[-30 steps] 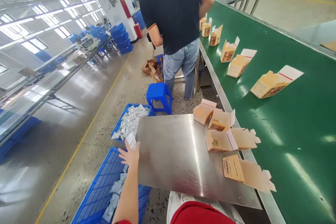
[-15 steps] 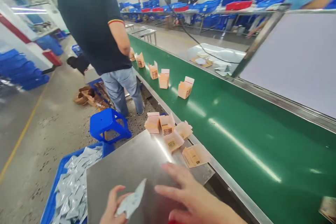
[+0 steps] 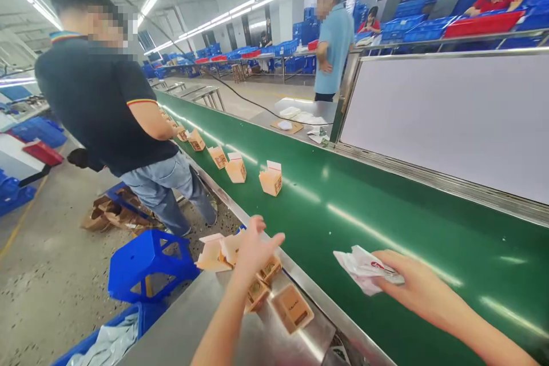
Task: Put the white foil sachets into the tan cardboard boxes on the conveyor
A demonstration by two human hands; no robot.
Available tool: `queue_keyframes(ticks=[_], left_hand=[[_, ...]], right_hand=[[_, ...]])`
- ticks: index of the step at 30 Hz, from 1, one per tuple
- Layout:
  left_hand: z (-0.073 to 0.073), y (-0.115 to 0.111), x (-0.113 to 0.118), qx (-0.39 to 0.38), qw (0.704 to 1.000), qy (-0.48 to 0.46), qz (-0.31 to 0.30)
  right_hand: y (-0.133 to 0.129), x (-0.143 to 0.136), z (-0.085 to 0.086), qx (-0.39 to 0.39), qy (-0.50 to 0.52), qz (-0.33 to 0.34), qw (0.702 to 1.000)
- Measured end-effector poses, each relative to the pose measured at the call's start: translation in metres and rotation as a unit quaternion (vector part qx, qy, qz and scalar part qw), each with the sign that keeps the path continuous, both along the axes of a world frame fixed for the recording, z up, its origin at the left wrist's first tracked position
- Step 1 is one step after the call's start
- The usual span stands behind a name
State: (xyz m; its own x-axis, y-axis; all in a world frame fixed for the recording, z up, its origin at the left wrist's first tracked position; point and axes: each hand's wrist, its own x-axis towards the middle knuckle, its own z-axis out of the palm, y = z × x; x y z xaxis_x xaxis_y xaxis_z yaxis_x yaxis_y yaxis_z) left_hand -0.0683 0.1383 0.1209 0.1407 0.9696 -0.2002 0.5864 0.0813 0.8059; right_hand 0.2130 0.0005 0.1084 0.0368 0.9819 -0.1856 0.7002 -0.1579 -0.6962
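Note:
My right hand (image 3: 398,277) pinches a crumpled white packet (image 3: 364,270) with a red mark, held above the green conveyor belt (image 3: 386,211). My left hand (image 3: 257,243) has its fingers spread over a cluster of open orange-brown cartons (image 3: 214,253) at the corner of the metal table (image 3: 171,326); whether it touches one cannot be seen. A carton (image 3: 293,307) lies on the table's right side, near the belt's edge. Farther off, more open cartons stand upright on the belt, the nearest of them (image 3: 271,179) ahead of my hands.
A person in a dark shirt (image 3: 107,103) stands at the belt's left side. By the table are a blue stool (image 3: 141,260) and a blue bin (image 3: 138,323) of silvery packets. Across the belt stand a white panel (image 3: 446,120) and a person in light blue (image 3: 337,40).
The view has swung to the right. My left hand has moved from the silvery packet up to the cartons. My right hand, previously spread over the table, now holds a white packet over the belt.

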Motion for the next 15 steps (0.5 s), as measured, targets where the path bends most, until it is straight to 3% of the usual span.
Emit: queue_keyframes(ticks=[2, 4, 7, 9, 12, 13, 15], left_hand=[[-0.015, 0.069, 0.034, 0.066, 0.995, 0.042, 0.056], [-0.035, 0.129, 0.067, 0.046, 0.99, 0.062, 0.122], [-0.066, 0.185, 0.1, 0.001, 0.98, 0.052, 0.191], [-0.081, 0.201, 0.112, 0.003, 0.985, 0.034, 0.169], [-0.087, 0.201, 0.123, 0.012, 0.996, 0.013, 0.089], [-0.085, 0.196, 0.126, 0.018, 0.998, 0.003, 0.052], [-0.076, 0.182, 0.132, 0.041, 0.998, -0.035, -0.025]], right_hand=[[0.016, 0.017, -0.013, 0.007, 0.008, -0.081, 0.997], [0.034, 0.024, -0.025, 0.015, 0.051, -0.144, 0.988], [0.071, 0.023, -0.039, 0.068, 0.182, -0.242, 0.951], [0.103, 0.017, -0.042, 0.141, 0.277, -0.308, 0.899], [0.16, 0.004, -0.033, 0.271, 0.337, -0.353, 0.83], [0.179, 0.001, -0.028, 0.306, 0.317, -0.349, 0.827], [0.207, 0.0, -0.017, 0.344, 0.21, -0.283, 0.871]])
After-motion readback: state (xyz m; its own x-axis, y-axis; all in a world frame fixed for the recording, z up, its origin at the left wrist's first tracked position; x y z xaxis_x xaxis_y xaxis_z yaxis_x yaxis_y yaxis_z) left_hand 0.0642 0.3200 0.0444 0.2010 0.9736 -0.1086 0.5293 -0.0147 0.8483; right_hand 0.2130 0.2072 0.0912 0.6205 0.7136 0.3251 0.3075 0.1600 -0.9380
